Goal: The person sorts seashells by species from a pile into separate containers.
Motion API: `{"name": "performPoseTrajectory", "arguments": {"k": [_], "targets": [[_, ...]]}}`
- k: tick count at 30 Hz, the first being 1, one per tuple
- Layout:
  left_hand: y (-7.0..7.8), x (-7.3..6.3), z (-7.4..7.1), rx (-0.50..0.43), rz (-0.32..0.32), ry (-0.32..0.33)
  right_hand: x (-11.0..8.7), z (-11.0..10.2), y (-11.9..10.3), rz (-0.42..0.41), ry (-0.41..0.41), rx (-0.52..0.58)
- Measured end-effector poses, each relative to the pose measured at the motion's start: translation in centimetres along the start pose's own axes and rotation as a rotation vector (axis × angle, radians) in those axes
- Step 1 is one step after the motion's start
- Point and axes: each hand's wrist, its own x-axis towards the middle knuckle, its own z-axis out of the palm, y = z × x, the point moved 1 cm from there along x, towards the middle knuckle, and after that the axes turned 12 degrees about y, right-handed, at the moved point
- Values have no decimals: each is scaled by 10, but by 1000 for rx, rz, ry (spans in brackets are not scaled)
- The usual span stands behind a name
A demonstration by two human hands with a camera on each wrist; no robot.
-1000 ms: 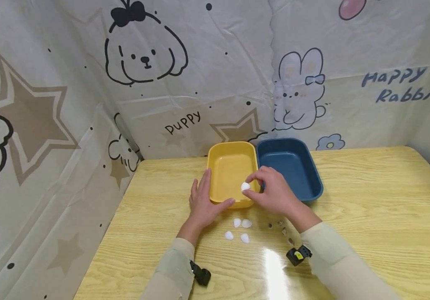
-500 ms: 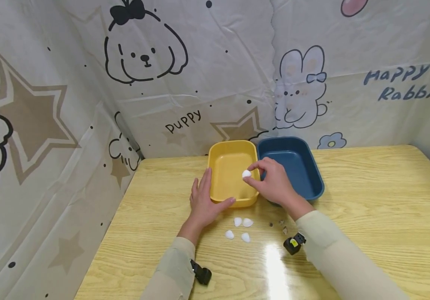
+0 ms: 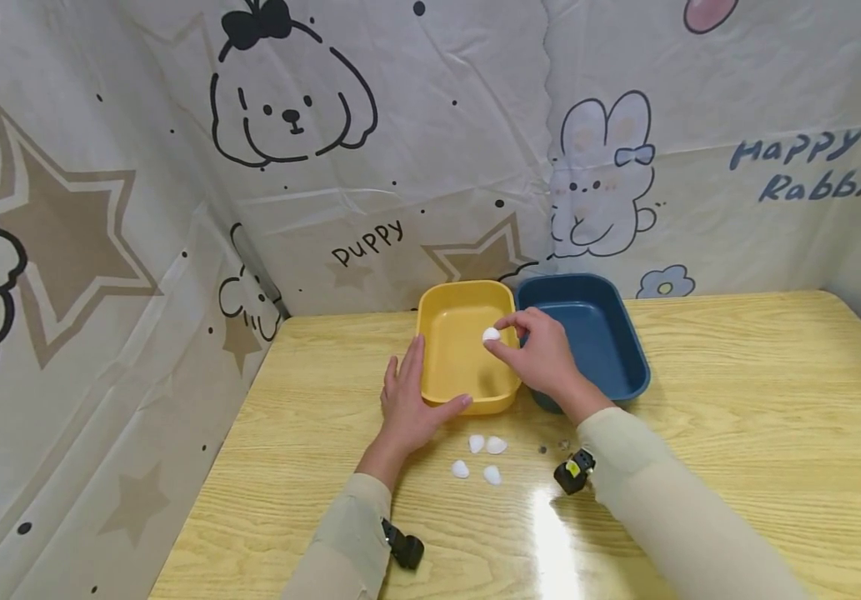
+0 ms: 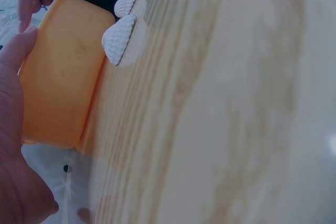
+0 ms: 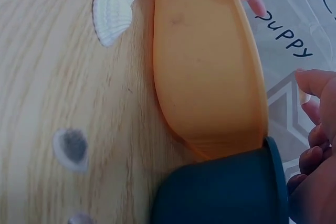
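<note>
My right hand [image 3: 546, 354] pinches a white seashell [image 3: 491, 334] between thumb and index finger, over the inside of a yellow plastic bin [image 3: 453, 354]. Spread around the bin's near left corner, my left hand [image 3: 409, 408] rests with straight fingers on the left side and the thumb on the front rim. Several white ribbed seashells [image 3: 496, 445] lie on the table in front of the bin; the left wrist view shows some of these shells [image 4: 119, 39] close up. Small dark shells [image 3: 565, 445] lie to their right, partly hidden by the right wrist camera.
A dark blue bin [image 3: 588, 333] stands against the yellow bin's right side, partly behind the right hand. Both are on a wooden table [image 3: 738, 417] near its back edge. A printed cloth [image 3: 400, 167] hangs behind and at the left.
My right hand has moved away from me, slightly up in the head view, carrying the seashell farther over the yellow bin. The left hand keeps its place on the bin.
</note>
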Motion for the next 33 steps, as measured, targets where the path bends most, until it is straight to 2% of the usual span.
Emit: {"name": "performPoseTrajectory", "arguments": {"k": [15, 23, 33], "targets": [[1, 1, -1, -12, 13, 7, 12, 18, 2, 91, 7, -3], [0, 2, 0, -13, 10, 5, 12, 23, 10, 145, 8, 12], [-4, 1, 1, -22, 9, 8, 11, 24, 12, 163, 22, 33]]}}
